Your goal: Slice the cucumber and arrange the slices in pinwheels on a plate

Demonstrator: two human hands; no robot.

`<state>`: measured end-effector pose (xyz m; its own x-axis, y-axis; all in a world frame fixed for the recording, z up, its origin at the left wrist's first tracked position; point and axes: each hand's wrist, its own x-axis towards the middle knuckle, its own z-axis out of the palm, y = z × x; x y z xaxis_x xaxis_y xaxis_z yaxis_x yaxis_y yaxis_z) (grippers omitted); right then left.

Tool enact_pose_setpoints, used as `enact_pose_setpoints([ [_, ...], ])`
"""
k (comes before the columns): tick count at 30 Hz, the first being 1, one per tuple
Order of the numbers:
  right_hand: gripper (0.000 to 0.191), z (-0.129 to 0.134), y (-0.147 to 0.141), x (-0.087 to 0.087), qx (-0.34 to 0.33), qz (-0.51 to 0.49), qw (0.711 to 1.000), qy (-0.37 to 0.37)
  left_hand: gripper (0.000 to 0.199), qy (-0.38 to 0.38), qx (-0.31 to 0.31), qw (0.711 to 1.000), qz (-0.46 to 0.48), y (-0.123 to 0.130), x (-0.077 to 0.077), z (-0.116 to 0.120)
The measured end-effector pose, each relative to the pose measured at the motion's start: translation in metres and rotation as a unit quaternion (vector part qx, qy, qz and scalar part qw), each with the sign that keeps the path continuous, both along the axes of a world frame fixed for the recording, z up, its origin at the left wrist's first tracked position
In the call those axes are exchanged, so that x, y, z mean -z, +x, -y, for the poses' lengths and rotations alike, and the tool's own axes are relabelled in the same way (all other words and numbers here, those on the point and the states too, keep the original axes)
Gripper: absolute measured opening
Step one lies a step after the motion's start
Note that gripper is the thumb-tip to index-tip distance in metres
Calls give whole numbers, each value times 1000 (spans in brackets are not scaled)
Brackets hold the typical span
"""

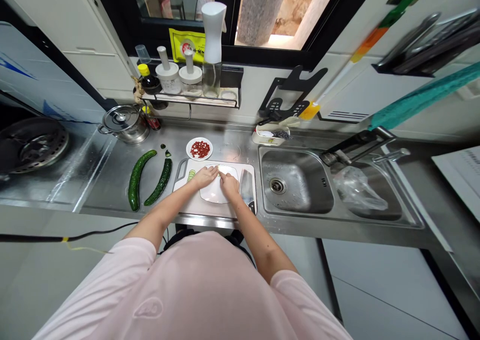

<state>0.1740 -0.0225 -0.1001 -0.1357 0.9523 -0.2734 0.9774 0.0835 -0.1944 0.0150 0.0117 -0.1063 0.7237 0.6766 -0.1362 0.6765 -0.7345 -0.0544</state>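
A white square plate rests on the pale cutting board, below both hands. My left hand reaches over the plate's left and far part, its fingers drawn together. My right hand is closed over the plate's right side, fingertips meeting those of the left. Whatever small piece is between the fingertips is too small to name. Green cucumber slices lie on the board just left of my left hand. A knife with a wide blade lies along the board's right side.
Left of the board lie a whole cucumber, a cut cucumber and small end pieces. Behind the board is a dish of red pieces. A lidded pot stands back left. The sink is to the right, below the wall rack.
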Motion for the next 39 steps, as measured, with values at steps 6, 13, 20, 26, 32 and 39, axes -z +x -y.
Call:
enact_pose_setpoints([
  [6,45,-2,0,-5,-5,-1,1000,-9,47,8,-3,1000,15,2,2,0],
  [13,40,-7,0,-13,-8,-5,1000,-9,38,-20,-58,994,87,4,-7,-2],
  [20,40,-4,1,-13,-12,-9,1000,-2,36,-21,-123,984,126,7,-8,0],
  [26,40,1,1,-11,-12,-17,1000,12,41,-18,-161,977,140,6,-6,7],
  [32,42,3,-1,-13,-16,-11,1000,1,39,-9,-142,981,134,5,-7,13],
  [39,42,5,-1,-13,-19,-12,1000,2,41,-16,-181,971,153,5,-10,15],
])
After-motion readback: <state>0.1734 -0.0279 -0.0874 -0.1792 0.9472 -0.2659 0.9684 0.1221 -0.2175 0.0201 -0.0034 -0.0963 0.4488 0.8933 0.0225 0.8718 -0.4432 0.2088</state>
